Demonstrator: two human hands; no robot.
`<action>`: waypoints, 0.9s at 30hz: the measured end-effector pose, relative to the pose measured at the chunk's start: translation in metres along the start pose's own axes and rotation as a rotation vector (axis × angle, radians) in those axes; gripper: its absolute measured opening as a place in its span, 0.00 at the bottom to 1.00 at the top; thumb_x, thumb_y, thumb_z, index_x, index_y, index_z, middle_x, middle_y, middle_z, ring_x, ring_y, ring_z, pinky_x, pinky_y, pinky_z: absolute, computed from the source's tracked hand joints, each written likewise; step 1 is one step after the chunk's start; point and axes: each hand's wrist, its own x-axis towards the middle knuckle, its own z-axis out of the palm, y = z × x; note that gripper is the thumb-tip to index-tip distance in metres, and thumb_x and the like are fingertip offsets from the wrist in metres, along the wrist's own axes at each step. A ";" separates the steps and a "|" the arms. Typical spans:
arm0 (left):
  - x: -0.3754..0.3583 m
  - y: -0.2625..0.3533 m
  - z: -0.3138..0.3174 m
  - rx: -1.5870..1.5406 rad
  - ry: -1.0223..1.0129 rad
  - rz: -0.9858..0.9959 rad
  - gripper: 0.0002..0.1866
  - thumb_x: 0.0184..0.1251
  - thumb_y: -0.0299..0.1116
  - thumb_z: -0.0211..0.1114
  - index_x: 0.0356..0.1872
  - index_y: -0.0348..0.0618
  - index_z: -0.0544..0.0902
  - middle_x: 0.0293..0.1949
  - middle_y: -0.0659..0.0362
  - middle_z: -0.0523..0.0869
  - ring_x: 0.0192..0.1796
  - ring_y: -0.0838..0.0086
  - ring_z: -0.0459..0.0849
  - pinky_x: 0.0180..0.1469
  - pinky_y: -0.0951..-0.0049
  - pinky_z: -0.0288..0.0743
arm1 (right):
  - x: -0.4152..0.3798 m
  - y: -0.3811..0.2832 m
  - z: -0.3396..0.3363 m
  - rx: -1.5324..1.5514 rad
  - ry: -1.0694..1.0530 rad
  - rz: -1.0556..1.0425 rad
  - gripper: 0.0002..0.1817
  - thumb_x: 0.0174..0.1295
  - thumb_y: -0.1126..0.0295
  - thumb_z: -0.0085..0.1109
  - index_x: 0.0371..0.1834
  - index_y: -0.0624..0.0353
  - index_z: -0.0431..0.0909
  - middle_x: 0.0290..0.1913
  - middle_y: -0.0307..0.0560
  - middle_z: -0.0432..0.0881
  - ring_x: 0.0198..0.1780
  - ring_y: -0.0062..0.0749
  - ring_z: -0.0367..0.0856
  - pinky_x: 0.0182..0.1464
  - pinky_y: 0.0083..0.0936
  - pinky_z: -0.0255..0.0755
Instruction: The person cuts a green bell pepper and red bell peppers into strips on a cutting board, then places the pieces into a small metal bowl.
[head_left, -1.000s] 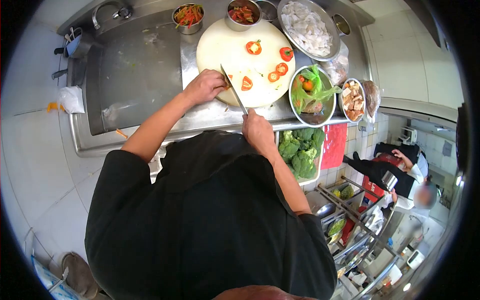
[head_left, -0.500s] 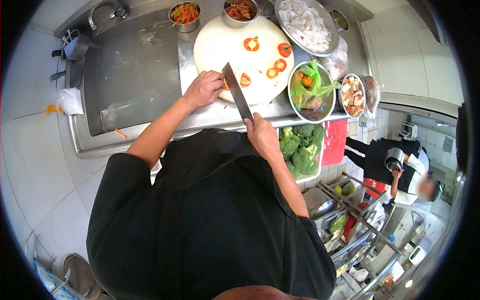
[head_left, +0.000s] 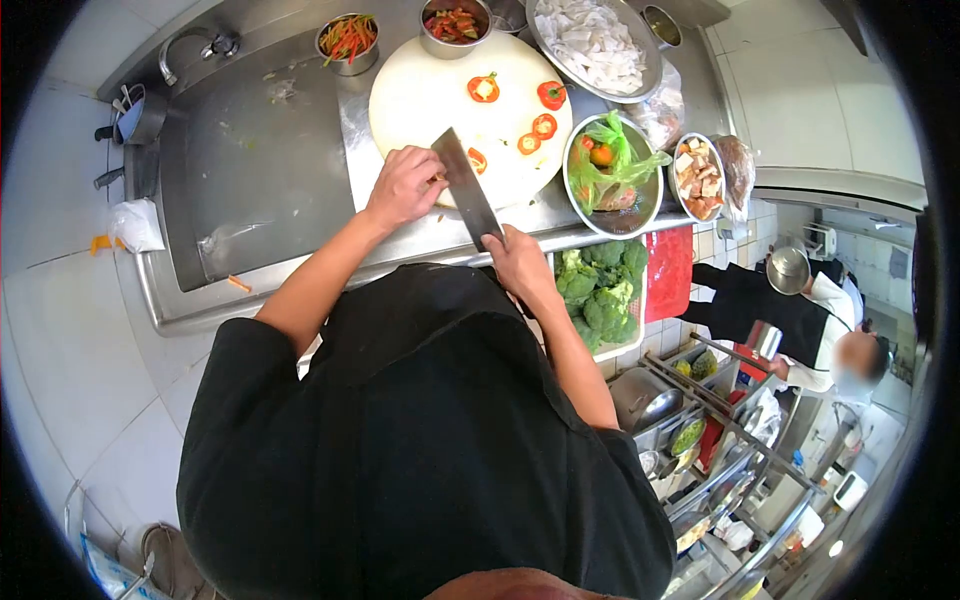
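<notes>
My right hand (head_left: 520, 262) grips the handle of a cleaver (head_left: 465, 185), whose blade slants across the near part of the round white cutting board (head_left: 410, 90). Just left of the blade, my left hand (head_left: 405, 187) rests at the board's near edge with its fingers curled in; whatever lies under them is hidden. A cut piece of red pepper (head_left: 477, 160) shows right of the blade. Farther back on the board are a pepper half (head_left: 483, 88), a red pepper end with its stem (head_left: 551, 95) and two pepper rings (head_left: 537, 133).
Bowls of pepper strips (head_left: 348, 40), dark red pieces (head_left: 455, 25), white slices (head_left: 590, 50), bagged vegetables (head_left: 612, 165) and diced pieces (head_left: 699, 180) surround the board. A sink (head_left: 255, 170) lies left. Broccoli (head_left: 605, 290) sits below the counter. A co-worker (head_left: 790, 320) stands right with metal containers.
The whole view has shifted slightly left. Against the board, the cleaver has moved a little right, covering more of the pepper piece. The co-worker now shows two metal containers rather than one.
</notes>
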 end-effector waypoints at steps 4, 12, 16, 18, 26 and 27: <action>0.027 0.015 0.026 0.115 -0.032 0.007 0.15 0.59 0.40 0.77 0.41 0.43 0.87 0.44 0.58 0.87 0.52 0.64 0.83 0.59 0.57 0.65 | -0.017 0.012 -0.020 0.060 0.123 0.067 0.20 0.76 0.57 0.56 0.45 0.68 0.80 0.39 0.72 0.87 0.46 0.73 0.84 0.51 0.58 0.77; 0.040 -0.006 0.031 0.000 -0.223 0.192 0.09 0.61 0.32 0.74 0.41 0.45 0.87 0.39 0.60 0.88 0.51 0.67 0.84 0.60 0.60 0.65 | -0.026 0.019 -0.038 -0.219 0.138 0.043 0.17 0.76 0.58 0.56 0.40 0.63 0.78 0.32 0.68 0.86 0.39 0.69 0.86 0.44 0.59 0.78; 0.045 -0.010 0.031 -0.005 -0.221 0.260 0.06 0.59 0.29 0.71 0.38 0.45 0.87 0.36 0.60 0.87 0.46 0.66 0.84 0.56 0.61 0.67 | -0.025 0.016 -0.034 -0.331 0.118 0.003 0.14 0.76 0.59 0.56 0.41 0.61 0.78 0.31 0.65 0.87 0.38 0.65 0.88 0.43 0.56 0.80; 0.044 -0.010 0.034 -0.024 -0.208 0.248 0.06 0.59 0.29 0.71 0.37 0.45 0.87 0.35 0.60 0.86 0.45 0.66 0.84 0.55 0.62 0.67 | -0.023 0.019 -0.029 -0.336 0.119 -0.002 0.14 0.76 0.60 0.56 0.41 0.61 0.78 0.31 0.65 0.87 0.38 0.65 0.88 0.43 0.56 0.80; 0.030 0.000 0.029 0.057 -0.148 0.100 0.05 0.60 0.30 0.75 0.34 0.45 0.86 0.35 0.61 0.86 0.45 0.67 0.83 0.59 0.61 0.66 | -0.013 0.029 -0.020 -0.259 0.124 0.006 0.16 0.76 0.59 0.55 0.42 0.63 0.80 0.33 0.66 0.87 0.39 0.67 0.87 0.45 0.57 0.80; 0.028 0.000 0.031 0.040 -0.129 0.116 0.06 0.60 0.30 0.75 0.34 0.45 0.86 0.35 0.61 0.85 0.44 0.67 0.83 0.59 0.61 0.66 | -0.015 0.025 -0.021 -0.240 0.124 0.012 0.16 0.76 0.59 0.55 0.43 0.63 0.80 0.33 0.66 0.87 0.39 0.68 0.87 0.46 0.57 0.80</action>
